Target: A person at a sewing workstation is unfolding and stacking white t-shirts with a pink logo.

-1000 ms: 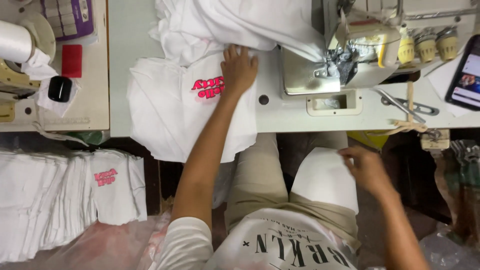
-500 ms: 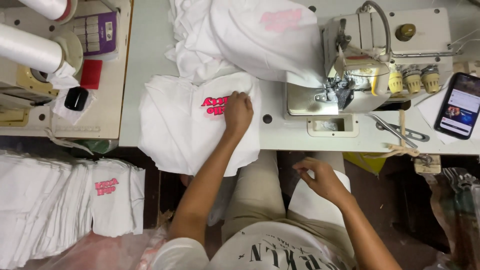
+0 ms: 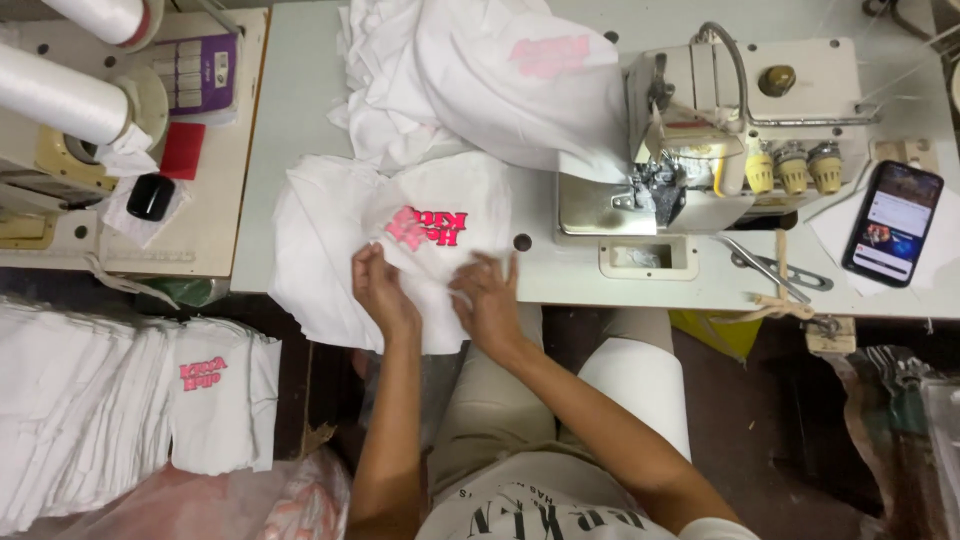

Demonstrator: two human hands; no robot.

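A white fabric piece with pink print [image 3: 400,245] lies at the front edge of the pale sewing table [image 3: 300,110], its lower part hanging over that edge toward the person's lap; its long axis runs roughly from the table's left side toward the machine, and the pink print reads upside down from the wearer's side, its top toward the person. The left hand [image 3: 382,290] rests on the cloth with fingers curled, pinching the fabric, and the right hand [image 3: 487,300] lies flat beside it, fingers spread and pressing the cloth down. A heap of white garments [image 3: 480,80] covers the table's back, running under the overlock sewing machine [image 3: 700,140] at the right. Scissors [image 3: 770,268] and a phone [image 3: 892,222] lie near the right front corner. A stack of printed white pieces [image 3: 120,410] sits low at the left. Half a second ago only the left hand was on the cloth; the right hung over the lap and has since come up beside it.
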